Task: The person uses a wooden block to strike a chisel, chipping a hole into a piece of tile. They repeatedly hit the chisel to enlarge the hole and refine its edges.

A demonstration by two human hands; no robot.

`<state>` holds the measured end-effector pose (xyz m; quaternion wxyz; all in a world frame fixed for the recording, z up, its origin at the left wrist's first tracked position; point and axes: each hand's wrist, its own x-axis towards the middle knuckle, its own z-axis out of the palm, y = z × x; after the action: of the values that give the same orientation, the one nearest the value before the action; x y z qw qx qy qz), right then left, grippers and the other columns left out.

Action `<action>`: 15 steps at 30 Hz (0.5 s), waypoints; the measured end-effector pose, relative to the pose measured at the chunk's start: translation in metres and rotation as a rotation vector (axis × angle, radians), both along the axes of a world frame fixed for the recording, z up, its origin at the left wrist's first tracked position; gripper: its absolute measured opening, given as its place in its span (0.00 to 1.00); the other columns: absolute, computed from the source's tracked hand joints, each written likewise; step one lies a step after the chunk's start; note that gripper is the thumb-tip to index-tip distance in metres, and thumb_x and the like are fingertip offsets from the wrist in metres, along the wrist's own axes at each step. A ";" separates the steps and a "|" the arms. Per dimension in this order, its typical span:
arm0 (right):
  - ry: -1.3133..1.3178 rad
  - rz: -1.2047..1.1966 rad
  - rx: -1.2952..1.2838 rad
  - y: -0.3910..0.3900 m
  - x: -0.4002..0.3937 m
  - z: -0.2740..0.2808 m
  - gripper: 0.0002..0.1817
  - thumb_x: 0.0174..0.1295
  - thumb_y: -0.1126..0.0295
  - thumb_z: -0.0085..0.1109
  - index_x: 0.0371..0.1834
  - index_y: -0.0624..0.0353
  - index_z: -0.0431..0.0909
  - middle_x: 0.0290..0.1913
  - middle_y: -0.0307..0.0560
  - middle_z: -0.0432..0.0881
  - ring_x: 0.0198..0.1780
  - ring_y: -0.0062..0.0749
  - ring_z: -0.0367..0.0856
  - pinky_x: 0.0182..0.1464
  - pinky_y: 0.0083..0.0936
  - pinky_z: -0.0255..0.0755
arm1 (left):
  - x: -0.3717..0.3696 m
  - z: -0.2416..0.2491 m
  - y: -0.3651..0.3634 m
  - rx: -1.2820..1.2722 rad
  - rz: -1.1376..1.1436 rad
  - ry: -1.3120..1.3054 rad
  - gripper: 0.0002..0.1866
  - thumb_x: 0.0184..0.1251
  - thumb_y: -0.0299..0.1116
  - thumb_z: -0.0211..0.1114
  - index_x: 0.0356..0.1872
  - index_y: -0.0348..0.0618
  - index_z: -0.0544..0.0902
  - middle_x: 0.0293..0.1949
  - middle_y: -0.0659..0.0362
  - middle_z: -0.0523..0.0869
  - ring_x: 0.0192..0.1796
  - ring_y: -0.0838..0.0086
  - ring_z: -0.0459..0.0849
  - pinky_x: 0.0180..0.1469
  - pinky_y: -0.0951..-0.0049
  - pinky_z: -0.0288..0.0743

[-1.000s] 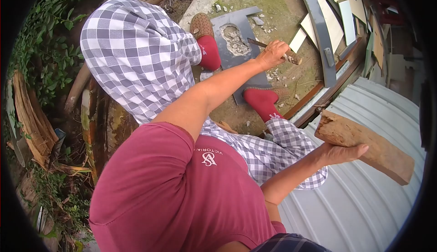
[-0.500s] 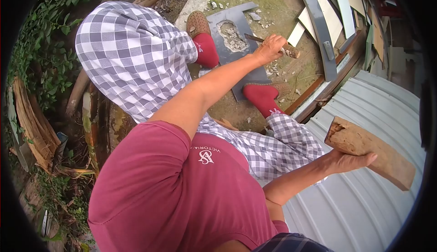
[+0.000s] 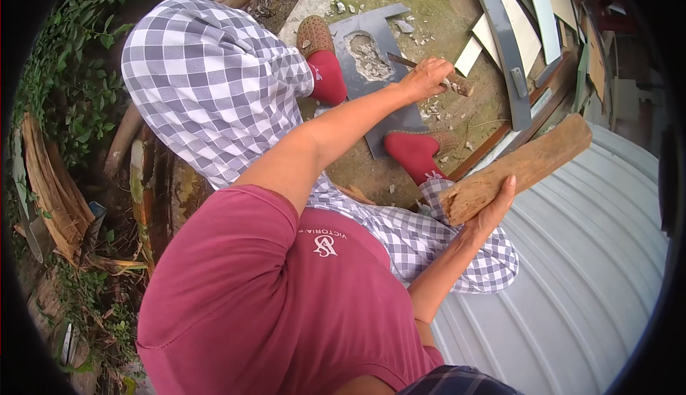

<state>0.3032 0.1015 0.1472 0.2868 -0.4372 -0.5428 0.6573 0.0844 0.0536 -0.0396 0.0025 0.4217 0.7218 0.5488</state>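
Note:
My left hand point(image 3: 427, 79) is closed around a chisel point(image 3: 401, 60) whose dark flat blade points left. Its worn, wooden-looking end point(image 3: 459, 85) sticks out past my fingers. The blade tip lies near the right edge of a rough broken hole point(image 3: 369, 56) in a dark grey slab point(image 3: 394, 118) on the ground. Lower right, my right hand point(image 3: 491, 213) grips a thick block of wood point(image 3: 529, 165) from beneath. The block slants up to the right, apart from the chisel. Part of my right grip is hidden behind it.
My two feet in red socks point(image 3: 329, 79) flank the slab. Pale chips point(image 3: 405, 26) are scattered around it. A long grey strip point(image 3: 504, 48) and cut boards point(image 3: 547, 27) lie at upper right. Ridged metal sheeting point(image 3: 557, 273) fills the right; plants point(image 3: 78, 66) and logs line the left.
My right hand has moved up and left with the wood block, which has turned from slanting down-right to slanting up-right. My left hand and the chisel have stayed nearly in place.

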 end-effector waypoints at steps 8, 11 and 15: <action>-0.002 -0.241 -0.177 -0.003 0.013 -0.013 0.36 0.59 0.50 0.59 0.63 0.64 0.62 0.52 0.51 0.73 0.51 0.37 0.76 0.52 0.31 0.73 | 0.013 -0.001 -0.002 -0.091 -0.005 -0.011 0.17 0.44 0.23 0.67 0.38 0.45 0.73 0.36 0.56 0.76 0.45 0.58 0.76 0.50 0.61 0.69; -0.005 -0.201 -0.271 -0.009 0.009 -0.014 0.37 0.58 0.49 0.59 0.63 0.64 0.61 0.53 0.51 0.73 0.52 0.37 0.76 0.51 0.30 0.73 | 0.044 -0.021 -0.020 -0.124 -0.140 0.178 0.16 0.43 0.22 0.65 0.36 0.46 0.73 0.33 0.58 0.74 0.42 0.60 0.75 0.48 0.62 0.68; -0.015 -0.197 -0.226 -0.014 0.000 -0.012 0.37 0.59 0.50 0.59 0.64 0.64 0.61 0.54 0.52 0.72 0.53 0.37 0.75 0.52 0.30 0.72 | 0.055 -0.044 -0.034 -0.113 -0.249 0.269 0.16 0.42 0.22 0.64 0.35 0.47 0.73 0.32 0.58 0.72 0.41 0.62 0.74 0.47 0.63 0.67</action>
<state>0.3033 0.0878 0.1356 0.2948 -0.5226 -0.4220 0.6796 0.1391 0.0194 -0.0833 -0.0026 0.5765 0.6877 0.4414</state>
